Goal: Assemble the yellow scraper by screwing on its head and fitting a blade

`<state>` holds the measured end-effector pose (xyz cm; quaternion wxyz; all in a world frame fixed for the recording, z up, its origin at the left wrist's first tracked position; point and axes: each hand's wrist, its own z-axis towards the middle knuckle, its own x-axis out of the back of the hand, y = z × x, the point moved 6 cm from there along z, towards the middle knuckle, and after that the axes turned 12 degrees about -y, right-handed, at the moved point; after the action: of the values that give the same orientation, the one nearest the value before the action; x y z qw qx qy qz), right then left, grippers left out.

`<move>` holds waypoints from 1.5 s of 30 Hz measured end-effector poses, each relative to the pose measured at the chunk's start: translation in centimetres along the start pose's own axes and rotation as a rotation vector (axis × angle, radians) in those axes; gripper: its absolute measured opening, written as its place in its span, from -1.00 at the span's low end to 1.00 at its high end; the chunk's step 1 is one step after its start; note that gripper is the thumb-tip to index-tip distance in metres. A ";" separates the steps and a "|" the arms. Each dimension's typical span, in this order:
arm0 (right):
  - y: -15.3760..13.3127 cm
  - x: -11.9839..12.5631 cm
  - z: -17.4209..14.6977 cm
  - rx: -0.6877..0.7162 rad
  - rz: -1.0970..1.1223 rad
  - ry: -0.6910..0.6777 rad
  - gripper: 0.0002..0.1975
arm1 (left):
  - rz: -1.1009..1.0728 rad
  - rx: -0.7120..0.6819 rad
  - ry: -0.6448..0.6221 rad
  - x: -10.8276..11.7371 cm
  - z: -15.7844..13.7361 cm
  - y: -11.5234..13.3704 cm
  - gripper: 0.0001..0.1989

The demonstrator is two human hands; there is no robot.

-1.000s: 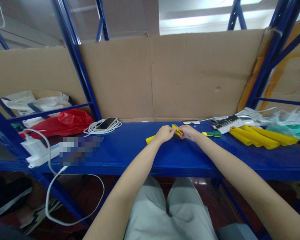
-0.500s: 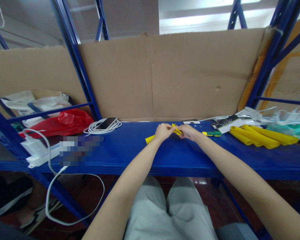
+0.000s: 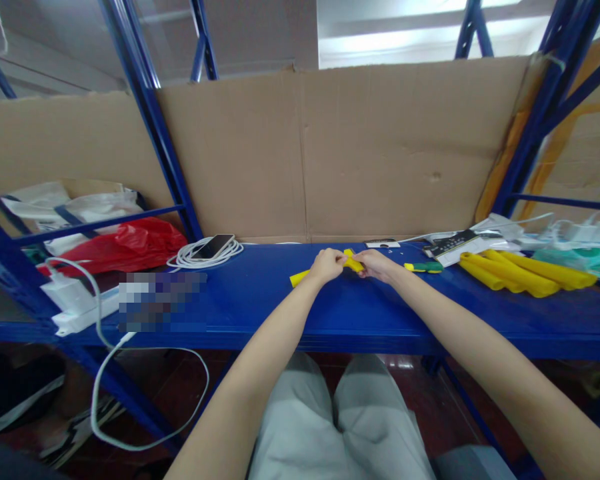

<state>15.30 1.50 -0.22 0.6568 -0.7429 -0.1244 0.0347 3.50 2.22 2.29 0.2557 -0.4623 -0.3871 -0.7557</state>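
Observation:
My left hand (image 3: 329, 265) has its fingers closed on a yellow tube-like piece (image 3: 353, 262) above the blue shelf. One end of this piece sticks out to the left, under my left wrist. Just to the right, my right hand (image 3: 375, 265) pinches the other end. A short yellow section shows between the two hands, bent or folded. The fingers cover the rest of it, so its exact kind is unclear. Right of my right hand lies a green and yellow handled tool (image 3: 424, 267). Further right, several similar yellow tubes (image 3: 525, 272) lie side by side.
A phone (image 3: 216, 246) rests on a coiled white cable (image 3: 180, 259). A white power strip (image 3: 87, 313) and a red bag (image 3: 130, 243) are at the left. A black and white packet (image 3: 460, 245) lies at the right. Cardboard (image 3: 305, 153) stands behind the blue shelf (image 3: 260, 300).
The yellow piece between my hands has turned slightly and shows a broader, flatter face. Both hands stay almost in the same place.

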 end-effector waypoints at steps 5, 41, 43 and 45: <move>0.1 0.1 0.2 -0.007 -0.010 -0.001 -0.82 | 0.005 -0.032 -0.038 0.1 -0.3 0.6 -0.74; 1.7 12.7 2.4 -0.307 -1.254 0.335 -0.43 | 0.308 -0.181 -0.206 -2.2 -0.8 2.7 -0.60; 1.5 12.3 2.2 -0.325 -1.271 0.311 -0.40 | 0.313 -0.188 -0.212 -2.2 -0.9 2.9 -0.60; 1.3 11.9 2.1 -0.339 -1.292 0.287 -0.40 | 0.307 -0.194 -0.216 -2.2 -0.9 3.0 -0.60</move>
<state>26.57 6.10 -0.48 0.4305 -0.6094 -0.4582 -0.4832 6.24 -0.19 1.12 0.2793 -0.6165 -0.2625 -0.6878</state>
